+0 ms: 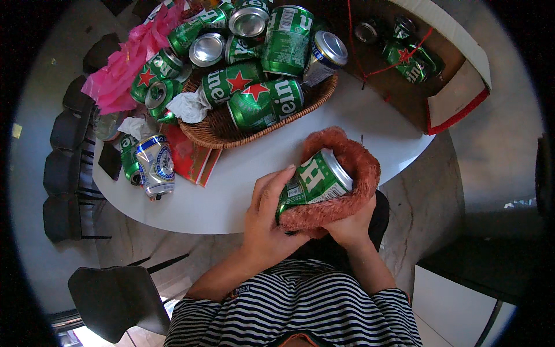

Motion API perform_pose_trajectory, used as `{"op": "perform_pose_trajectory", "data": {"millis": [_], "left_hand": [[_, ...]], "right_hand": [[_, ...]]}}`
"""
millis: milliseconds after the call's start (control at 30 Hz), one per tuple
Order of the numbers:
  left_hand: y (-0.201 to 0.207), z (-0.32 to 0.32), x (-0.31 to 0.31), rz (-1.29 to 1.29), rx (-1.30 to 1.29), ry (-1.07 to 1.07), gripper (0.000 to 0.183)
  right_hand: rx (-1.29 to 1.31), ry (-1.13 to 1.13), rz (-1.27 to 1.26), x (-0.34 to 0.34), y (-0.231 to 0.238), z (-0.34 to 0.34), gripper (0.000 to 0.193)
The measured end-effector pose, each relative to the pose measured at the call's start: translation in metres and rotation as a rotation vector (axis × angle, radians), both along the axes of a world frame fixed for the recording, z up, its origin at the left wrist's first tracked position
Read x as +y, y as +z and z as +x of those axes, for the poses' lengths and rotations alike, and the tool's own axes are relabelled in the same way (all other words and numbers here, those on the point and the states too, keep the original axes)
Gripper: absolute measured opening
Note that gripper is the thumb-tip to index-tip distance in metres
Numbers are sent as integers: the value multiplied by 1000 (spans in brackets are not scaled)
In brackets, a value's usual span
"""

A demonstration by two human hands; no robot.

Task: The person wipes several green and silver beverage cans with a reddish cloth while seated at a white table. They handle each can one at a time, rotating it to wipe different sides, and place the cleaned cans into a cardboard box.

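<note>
A green drink can (315, 178) with a silver end lies tilted in a fluffy reddish-brown cloth (365, 168), just past the near edge of the white table (191, 215). My left hand (267, 217) grips the can's left side, thumb underneath and fingers along it. From below and to the right, my right hand (354, 225) is closed round the cloth, which wraps the can's lower and right sides. The cloth hides most of my right fingers.
A wicker basket (245, 139) piled with green cans stands beyond my hands. Left of it are a silver-blue can (156, 165), red envelopes (188, 156) and pink plastic (124, 66). An open cardboard box (459, 95) holds dark green bottles. A chair (118, 298) stands at lower left.
</note>
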State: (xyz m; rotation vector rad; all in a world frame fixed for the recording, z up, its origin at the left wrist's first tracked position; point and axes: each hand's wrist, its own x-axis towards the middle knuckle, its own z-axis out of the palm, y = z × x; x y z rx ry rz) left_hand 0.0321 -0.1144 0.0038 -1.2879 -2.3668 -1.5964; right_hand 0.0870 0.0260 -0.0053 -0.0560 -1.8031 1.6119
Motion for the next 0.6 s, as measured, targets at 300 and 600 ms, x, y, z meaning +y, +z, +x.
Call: {"op": "perform_pose_trajectory", "data": {"millis": [300, 600], "left_hand": [[0, -9, -3, 32, 70, 73, 76], [-6, -15, 2, 164, 322, 12, 60]], "right_hand": [[55, 120, -142, 5, -5, 3, 82], [-128, 147, -505, 0, -26, 28, 58]]}}
